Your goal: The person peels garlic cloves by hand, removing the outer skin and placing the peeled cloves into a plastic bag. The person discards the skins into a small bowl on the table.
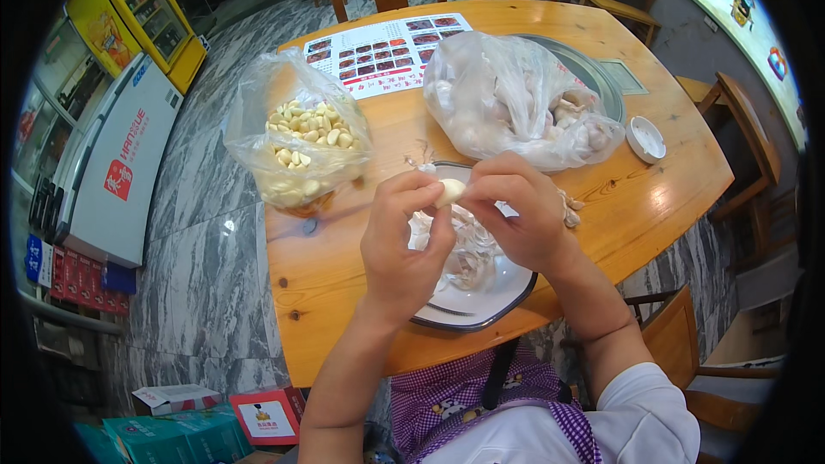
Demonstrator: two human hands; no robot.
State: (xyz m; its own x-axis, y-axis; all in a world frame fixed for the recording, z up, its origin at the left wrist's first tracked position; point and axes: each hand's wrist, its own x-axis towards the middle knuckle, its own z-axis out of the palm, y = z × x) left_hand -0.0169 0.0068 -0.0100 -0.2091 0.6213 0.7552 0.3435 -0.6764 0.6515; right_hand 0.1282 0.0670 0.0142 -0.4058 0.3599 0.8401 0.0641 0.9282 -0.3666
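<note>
Between thumb and fingers, my left hand (409, 232) grips a pale garlic clove (451, 192) above a white dish. My right hand (519, 209) meets the clove's other side with pinched fingertips; whether it holds a bit of skin is too small to tell. Papery garlic skins (474, 258) fill the middle of the dark-rimmed dish (496, 306) below both hands. To the left stands an open clear plastic bag (258, 161) of peeled garlic cloves (316, 125). Beyond my right hand lies a larger plastic bag (490, 77) with whole garlic bulbs (570, 109) in it.
On the wooden table (335, 309) lie a printed picture menu (380, 51), a small white dish (646, 140) and loose garlic pieces (570, 207). A round metal rim (596, 64) shows behind the bulb bag. Wooden chairs (741, 135) flank the right side; cartons (174, 432) sit on the floor at lower left.
</note>
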